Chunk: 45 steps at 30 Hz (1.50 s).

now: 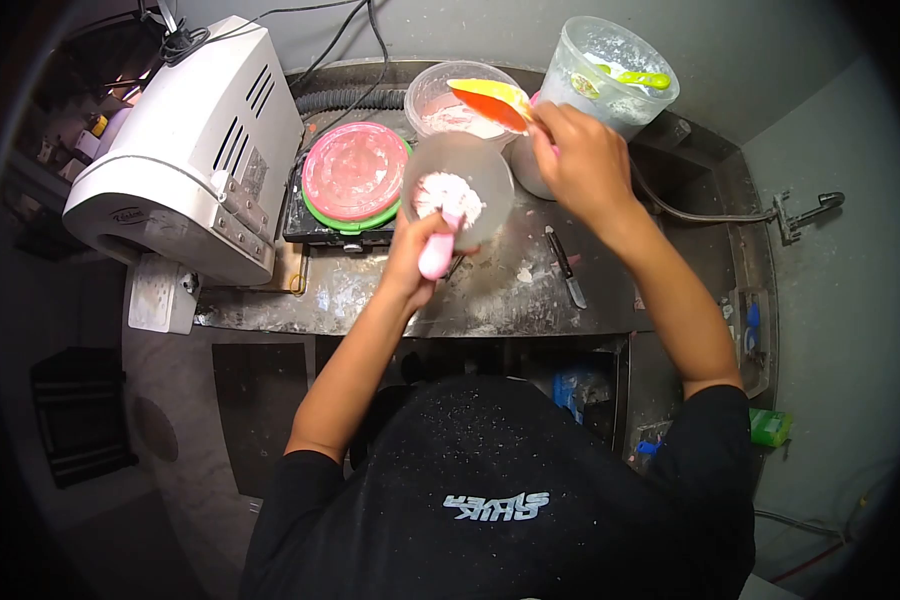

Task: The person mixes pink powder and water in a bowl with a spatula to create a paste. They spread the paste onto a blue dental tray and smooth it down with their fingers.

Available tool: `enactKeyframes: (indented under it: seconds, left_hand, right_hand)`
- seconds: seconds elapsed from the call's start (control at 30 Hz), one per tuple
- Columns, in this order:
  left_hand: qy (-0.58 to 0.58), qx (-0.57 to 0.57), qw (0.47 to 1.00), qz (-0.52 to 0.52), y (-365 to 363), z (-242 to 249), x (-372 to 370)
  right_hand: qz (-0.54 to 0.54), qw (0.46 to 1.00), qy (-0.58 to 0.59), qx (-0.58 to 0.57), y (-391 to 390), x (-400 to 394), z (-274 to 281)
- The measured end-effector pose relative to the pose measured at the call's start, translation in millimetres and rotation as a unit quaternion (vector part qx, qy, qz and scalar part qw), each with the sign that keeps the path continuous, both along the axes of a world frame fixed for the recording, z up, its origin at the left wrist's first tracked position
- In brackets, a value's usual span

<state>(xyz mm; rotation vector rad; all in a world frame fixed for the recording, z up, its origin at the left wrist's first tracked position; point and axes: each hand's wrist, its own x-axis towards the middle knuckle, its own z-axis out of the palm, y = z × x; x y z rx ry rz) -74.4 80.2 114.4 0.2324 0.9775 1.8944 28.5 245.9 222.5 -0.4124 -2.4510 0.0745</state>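
My left hand (415, 262) is wrapped round the pink handle (436, 256) of a translucent cup (492, 190), which holds white and pinkish powder. Above and to the right of the cup, my right hand (582, 160) grips an orange and yellow scoop (492, 102), tilted, its tip pointing left. Behind the scoop stands a round clear tub (433, 82) with pinkish powder. A tall clear bucket (570, 60), with white powder and a lime-green handled tool (642, 78) inside, is just beyond my right hand.
A pink lid (355, 170) with a green-rimmed container lies left of the cup. A large white machine (195, 150) fills the left side. On the metal counter (350, 300) rests a black-handled knife (566, 268). A tap (808, 210) is at the right wall.
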Motion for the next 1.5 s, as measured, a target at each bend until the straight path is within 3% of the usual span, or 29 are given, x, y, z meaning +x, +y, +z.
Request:
enactKeyframes:
  seconds: [0.1,0.2,0.3,0.53,0.77,0.8,0.9,1.1,1.2,1.33,1.5]
  left_hand:
    - [-0.073,-0.012,0.996,-0.048,-13,-17,20]
    - [-0.069,-0.009,0.998,0.011,-21,-35,39]
    - [-0.074,-0.008,0.997,0.001,-36,-40,40]
    - [-0.052,-0.007,0.998,0.02,-48,-32,25]
    - [-0.043,0.035,0.997,0.048,-26,-24,10]
    - [-0.034,0.032,0.998,0.046,-23,-23,6]
    - [-0.056,0.024,0.997,0.046,-12,-10,-1]
    - [-0.105,0.027,0.994,0.028,3,5,-9]
    - [-0.107,0.038,0.993,0.027,10,4,-12]
    - [-0.098,0.05,0.994,0.021,15,10,-10]
    - [-0.094,0.057,0.994,0.024,16,7,-8]
  right_hand:
    - [-0.052,0.987,-0.151,-0.02,32,-55,-24]
    - [-0.07,0.965,-0.251,-0.022,51,-110,-47]
    - [-0.075,0.955,-0.287,-0.003,65,-144,-76]
    - [-0.004,0.917,-0.354,-0.186,84,-161,-83]
    - [-0.06,0.907,-0.232,-0.345,83,-105,-25]
    - [-0.072,0.887,-0.21,-0.405,83,-97,-19]
    - [-0.062,0.896,-0.152,-0.413,68,-72,4]
    - [0.036,0.92,-0.104,-0.375,48,-22,31]
    - [0.053,0.972,-0.095,-0.207,21,0,25]
    - [0.049,0.994,-0.091,-0.031,-22,12,13]
    - [0.052,0.996,-0.071,0.003,-22,17,11]
